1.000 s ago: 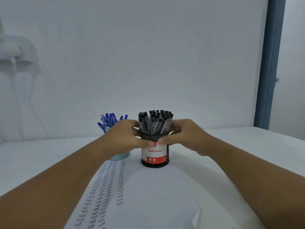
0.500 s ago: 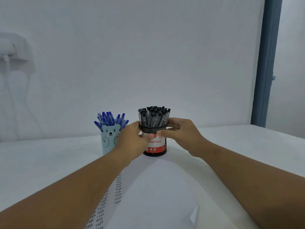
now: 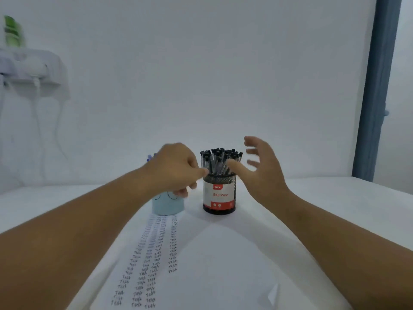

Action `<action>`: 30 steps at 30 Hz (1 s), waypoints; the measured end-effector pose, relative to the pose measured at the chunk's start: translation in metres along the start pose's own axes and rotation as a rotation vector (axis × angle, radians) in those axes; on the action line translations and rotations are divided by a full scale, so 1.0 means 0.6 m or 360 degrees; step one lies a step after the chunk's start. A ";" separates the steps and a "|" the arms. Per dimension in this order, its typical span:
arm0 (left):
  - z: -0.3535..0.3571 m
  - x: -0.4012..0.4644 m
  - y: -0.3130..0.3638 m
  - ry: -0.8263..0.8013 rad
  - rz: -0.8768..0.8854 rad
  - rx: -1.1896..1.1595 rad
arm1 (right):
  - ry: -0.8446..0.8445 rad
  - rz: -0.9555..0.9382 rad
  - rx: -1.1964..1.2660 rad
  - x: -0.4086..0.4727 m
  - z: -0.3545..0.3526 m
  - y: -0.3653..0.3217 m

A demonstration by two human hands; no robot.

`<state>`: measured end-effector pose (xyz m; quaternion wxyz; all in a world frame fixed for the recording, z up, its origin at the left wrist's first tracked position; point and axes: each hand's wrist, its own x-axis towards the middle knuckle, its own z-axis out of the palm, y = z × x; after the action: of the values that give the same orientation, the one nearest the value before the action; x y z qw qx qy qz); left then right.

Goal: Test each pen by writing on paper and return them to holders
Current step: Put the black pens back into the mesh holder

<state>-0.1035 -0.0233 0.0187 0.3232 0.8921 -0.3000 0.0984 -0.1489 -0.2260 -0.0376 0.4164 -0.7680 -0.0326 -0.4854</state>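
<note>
A black mesh holder (image 3: 220,194) labelled "Ball Pens" stands on the table, packed with several black pens (image 3: 220,159). To its left is a light blue holder (image 3: 167,205) of blue pens (image 3: 149,157), mostly hidden behind my left hand (image 3: 176,171). That hand hovers with loosely curled fingers, its thumb tip at the mesh rim, holding nothing. My right hand (image 3: 262,168) is off the holder to the right, fingers spread, thumb close to the black pens. A white paper (image 3: 212,265) lies in front with columns of written "Test" (image 3: 154,253).
The white table (image 3: 335,209) stretches right and left of the paper. A white wall shelf (image 3: 31,68) with a green object (image 3: 12,30) and hanging cables is at the far left. A blue door frame (image 3: 375,86) stands at the right.
Both hands have let go of the black holder; the right hand has lifted and spread, the left has drawn back in front of the blue holder. The holder stands where it was set.
</note>
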 end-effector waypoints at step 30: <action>0.056 0.010 -0.215 0.0057 -0.0174 -0.0862 | -0.0574 0.0072 -0.0429 0.091 0.227 -0.123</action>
<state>-0.0223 0.0314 -0.0717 0.5601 0.7861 -0.2610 0.0129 -0.0561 -0.1058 0.0246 0.3083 -0.8916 -0.0242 -0.3307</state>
